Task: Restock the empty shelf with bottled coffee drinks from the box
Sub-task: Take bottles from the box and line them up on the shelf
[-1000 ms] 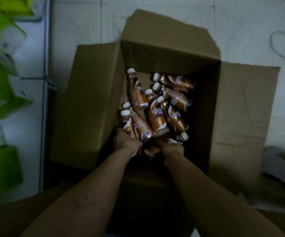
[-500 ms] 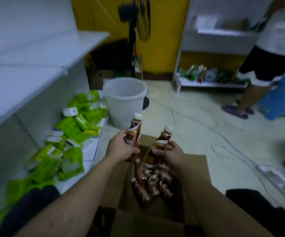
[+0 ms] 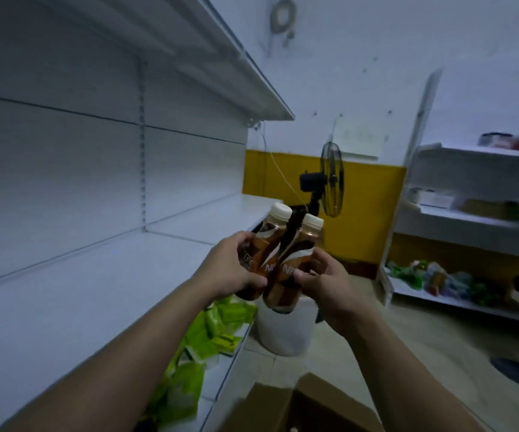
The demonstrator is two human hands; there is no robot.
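My left hand [image 3: 230,268] grips a brown coffee bottle [image 3: 266,241] with a white cap. My right hand [image 3: 326,282] grips a second coffee bottle [image 3: 295,260] of the same kind. Both bottles are upright, pressed side by side, held in the air just off the front edge of the bare white shelf [image 3: 96,275] on my left. The cardboard box [image 3: 301,406] sits open on the floor below my arms; its contents are hidden from this angle.
Green packets [image 3: 202,338] fill the shelf below. A white bucket [image 3: 283,328] stands on the floor beyond the bottles, with a black fan [image 3: 331,179] behind it. Another white rack [image 3: 470,219] with goods stands at the right. A person's leg shows at the far right edge.
Both hands took a bottle each out of the box and lifted them up to shelf height. My view rose from the box to the shelves.
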